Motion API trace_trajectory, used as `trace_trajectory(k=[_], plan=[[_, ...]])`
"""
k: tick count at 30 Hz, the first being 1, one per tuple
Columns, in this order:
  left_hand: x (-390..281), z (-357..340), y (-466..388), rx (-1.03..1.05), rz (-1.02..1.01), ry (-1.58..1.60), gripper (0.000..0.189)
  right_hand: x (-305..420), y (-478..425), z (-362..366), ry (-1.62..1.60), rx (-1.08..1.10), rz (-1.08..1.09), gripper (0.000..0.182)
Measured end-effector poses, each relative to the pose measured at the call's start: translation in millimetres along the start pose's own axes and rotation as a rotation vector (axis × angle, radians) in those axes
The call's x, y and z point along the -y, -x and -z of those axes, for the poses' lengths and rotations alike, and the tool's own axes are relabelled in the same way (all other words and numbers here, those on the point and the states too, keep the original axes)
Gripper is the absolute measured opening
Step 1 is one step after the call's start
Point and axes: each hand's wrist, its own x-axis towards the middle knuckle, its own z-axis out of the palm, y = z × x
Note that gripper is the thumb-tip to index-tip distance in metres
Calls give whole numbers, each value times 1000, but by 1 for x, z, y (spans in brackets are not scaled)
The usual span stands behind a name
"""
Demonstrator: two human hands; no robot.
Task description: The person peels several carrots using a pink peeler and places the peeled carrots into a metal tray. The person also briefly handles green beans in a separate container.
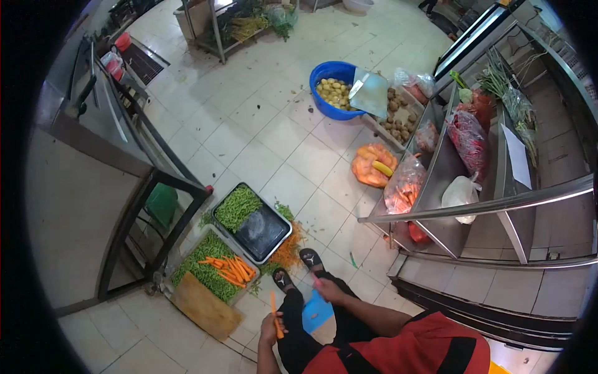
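Observation:
My left hand (271,328) is closed around a long carrot (274,304) over my left knee. My right hand (328,289) holds a small tool by its pink handle (316,280); its working end is too small to make out. Between my legs lies a blue item (317,312) on the floor. Orange peelings (287,250) are heaped beyond my feet. Ahead to the left, peeled carrots (233,270) lie on chopped green vegetables (196,262) in a crate. A black tray (262,233) beside it is partly filled with green pieces (238,208).
A wooden board (205,306) rests on the crate's near edge. Farther off stands a blue tub (322,105) of potatoes, with a cutting board (371,93) and knife on its rim. Metal shelving (439,173) with bagged vegetables is at right, a metal-framed cabinet (79,201) at left.

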Motion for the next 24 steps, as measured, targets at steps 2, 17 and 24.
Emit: trace_trajectory(k=[2,17,24], plan=[[-31,-40,-6,115,37,-89,37,48,7,-8,-63,51,77,31],[-101,-43,-229,23,-483,135,24,73,-203,12,-592,124,268,22],[-111,13,-314,-95,-606,802,26,80,-270,-41,-366,373,682,34]])
